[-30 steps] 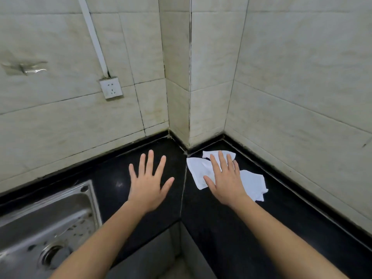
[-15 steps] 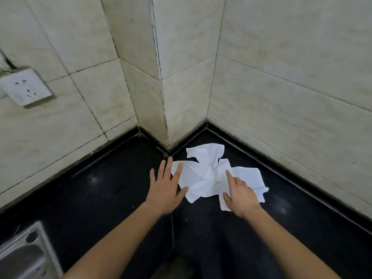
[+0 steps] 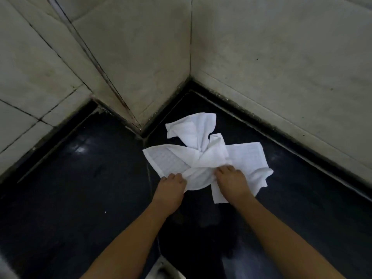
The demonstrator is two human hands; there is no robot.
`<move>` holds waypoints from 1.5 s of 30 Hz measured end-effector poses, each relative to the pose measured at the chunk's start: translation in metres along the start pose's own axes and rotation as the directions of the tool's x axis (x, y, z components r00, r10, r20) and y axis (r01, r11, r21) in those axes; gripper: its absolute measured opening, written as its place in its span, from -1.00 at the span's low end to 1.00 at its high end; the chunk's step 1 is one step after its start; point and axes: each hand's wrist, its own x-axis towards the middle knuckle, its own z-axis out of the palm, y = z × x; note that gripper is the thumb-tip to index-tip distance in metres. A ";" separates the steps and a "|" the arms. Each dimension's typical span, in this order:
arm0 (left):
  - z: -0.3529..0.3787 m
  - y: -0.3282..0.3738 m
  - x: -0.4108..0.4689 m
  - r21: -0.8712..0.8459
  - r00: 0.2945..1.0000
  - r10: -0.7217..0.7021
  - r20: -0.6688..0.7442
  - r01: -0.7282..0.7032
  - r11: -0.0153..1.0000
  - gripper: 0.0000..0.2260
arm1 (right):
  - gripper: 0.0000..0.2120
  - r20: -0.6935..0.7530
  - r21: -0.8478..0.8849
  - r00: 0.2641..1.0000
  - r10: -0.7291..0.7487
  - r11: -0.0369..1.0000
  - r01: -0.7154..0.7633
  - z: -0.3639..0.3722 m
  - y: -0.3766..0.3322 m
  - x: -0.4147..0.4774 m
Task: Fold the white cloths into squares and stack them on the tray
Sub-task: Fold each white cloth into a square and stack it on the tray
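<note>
Both the left grip point(image 3: 171, 185) and the right grip point(image 3: 231, 182) hold a crumpled heap of white cloths point(image 3: 201, 156) at the far corner of the black bench point(image 3: 80, 188), where two tiled walls point(image 3: 261, 67) meet. The left grip pinches the heap's near left edge, fingers curled over the fabric. The right grip bunches the near side a little to the right of it, with knuckles raised and fingertips buried in the folds.

Set close together like this, the two appear ready to pull one piece free of the tangle, or to draw it flat toward the near edge before any folding begins. The cloths lie just beyond and partly beneath the fingers, fanning away in twisted flaps. One flap reaches toward the wall corner and another spreads off to the right.

How many pieces make up the heap cannot be told. None is yet folded square and no tray is in view, so the job looks to be at its start.
</note>
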 end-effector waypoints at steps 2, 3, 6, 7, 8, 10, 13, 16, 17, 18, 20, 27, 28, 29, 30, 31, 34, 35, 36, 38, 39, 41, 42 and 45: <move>0.000 -0.002 0.000 -0.032 0.998 0.000 -0.058 -0.001 0.999 -0.79 | -0.69 -0.094 0.041 0.995 -0.024 0.999 0.028 -0.010 -0.003 -0.003; -0.002 -0.003 -0.001 -0.078 0.995 -0.012 -0.101 0.004 0.997 -0.81 | -0.75 -0.163 0.091 0.987 -0.015 0.995 0.030 -0.018 -0.005 -0.007; -0.024 -0.011 -0.002 -0.306 0.962 -0.108 -0.253 0.027 0.952 -0.90 | -0.87 -0.320 0.241 0.945 0.063 0.970 0.017 -0.047 -0.009 -0.012; -0.035 -0.016 -0.004 -0.385 0.937 -0.168 -0.307 0.039 0.922 -0.90 | -0.85 -0.361 0.261 0.930 0.076 0.965 0.022 -0.058 -0.010 -0.012; -0.049 -0.021 -0.008 -0.453 0.910 -0.222 -0.349 0.043 0.891 -0.90 | -0.84 -0.383 0.265 0.921 0.070 0.964 0.037 -0.070 -0.014 -0.014; -0.077 -0.031 -0.016 -0.518 0.870 -0.271 -0.413 0.021 0.855 -0.92 | -0.82 -0.408 0.241 0.913 0.021 0.967 0.086 -0.096 -0.022 -0.016; -0.118 -0.058 -0.044 -0.517 0.842 -0.288 -0.457 0.012 0.856 -0.95 | -0.74 -0.453 0.214 0.891 -0.016 0.969 0.126 -0.134 -0.052 -0.026; -0.145 -0.092 -0.081 -0.475 0.831 -0.270 -0.487 0.008 0.880 -0.74 | -0.69 -0.462 0.241 0.885 -0.049 0.954 0.179 -0.160 -0.084 -0.029; -0.150 -0.103 -0.096 -0.449 0.838 -0.245 -0.488 0.000 0.894 -0.66 | -0.72 -0.460 0.246 0.884 -0.079 0.946 0.212 -0.167 -0.096 -0.029; -0.154 -0.113 -0.112 -0.429 0.849 -0.231 -0.475 0.006 0.903 -0.61 | -0.75 -0.446 0.260 0.888 -0.109 0.934 0.245 -0.172 -0.108 -0.030; -0.157 -0.132 -0.142 -0.418 0.861 -0.247 -0.445 0.043 0.907 -0.65 | -0.80 -0.384 0.327 0.910 -0.154 0.899 0.290 -0.182 -0.133 -0.032; -0.145 -0.172 -0.231 -0.415 0.767 -0.331 -0.550 0.093 0.905 -0.94 | -0.79 -0.313 0.407 0.910 -0.272 0.827 0.387 -0.187 -0.197 -0.032; -0.141 -0.175 -0.241 -0.421 0.737 -0.358 -0.573 0.110 0.900 -0.94 | -0.80 -0.306 0.420 0.911 -0.277 0.819 0.391 -0.187 -0.203 -0.033; -0.136 -0.178 -0.250 -0.419 0.706 -0.378 -0.599 0.126 0.899 -0.94 | -0.81 -0.305 0.432 0.910 -0.281 0.811 0.396 -0.187 -0.208 -0.033; -0.131 -0.181 -0.259 -0.423 0.680 -0.404 -0.612 0.150 0.893 -0.93 | -0.82 -0.303 0.439 0.910 -0.283 0.806 0.397 -0.187 -0.213 -0.035; -0.126 -0.184 -0.266 -0.451 0.663 -0.443 -0.603 0.174 0.875 -0.93 | -0.84 -0.297 0.458 0.912 -0.283 0.796 0.396 -0.188 -0.217 -0.036; -0.122 -0.187 -0.281 -0.645 0.624 -0.593 -0.509 0.179 0.743 -0.90 | -0.84 -0.235 0.593 0.938 -0.257 0.726 0.347 -0.193 -0.228 -0.039; -0.125 -0.186 -0.284 -0.732 0.619 -0.644 -0.449 0.158 0.663 -0.90 | -0.81 -0.207 0.641 0.944 -0.258 0.693 0.330 -0.195 -0.231 -0.039; -0.126 -0.186 -0.286 -0.820 0.623 -0.690 -0.369 0.132 0.557 -0.90 | -0.79 -0.183 0.681 0.950 -0.253 0.664 0.308 -0.197 -0.234 -0.038; -0.126 -0.185 -0.288 -0.947 0.636 -0.748 -0.190 0.081 0.309 -0.92 | -0.86 -0.168 0.737 0.963 -0.210 0.623 0.264 -0.198 -0.238 -0.037; -0.125 -0.185 -0.288 -0.974 0.633 -0.763 -0.129 0.065 0.218 -0.92 | -0.90 -0.172 0.759 0.970 -0.172 0.605 0.242 -0.197 -0.240 -0.036; -0.123 -0.186 -0.287 -0.987 0.606 -0.791 -0.087 0.057 0.152 -0.92 | -0.90 -0.180 0.797 0.977 -0.110 0.566 0.211 -0.195 -0.244 -0.034; -0.122 -0.186 -0.285 -0.988 0.582 -0.809 -0.087 0.056 0.147 -0.93 | -0.91 -0.184 0.812 0.978 -0.094 0.546 0.205 -0.195 -0.247 -0.034; -0.126 -0.188 -0.279 -0.982 0.489 -0.863 -0.130 0.057 0.180 -0.94 | -0.92 -0.236 0.840 0.970 -0.053 0.490 0.232 -0.198 -0.254 -0.033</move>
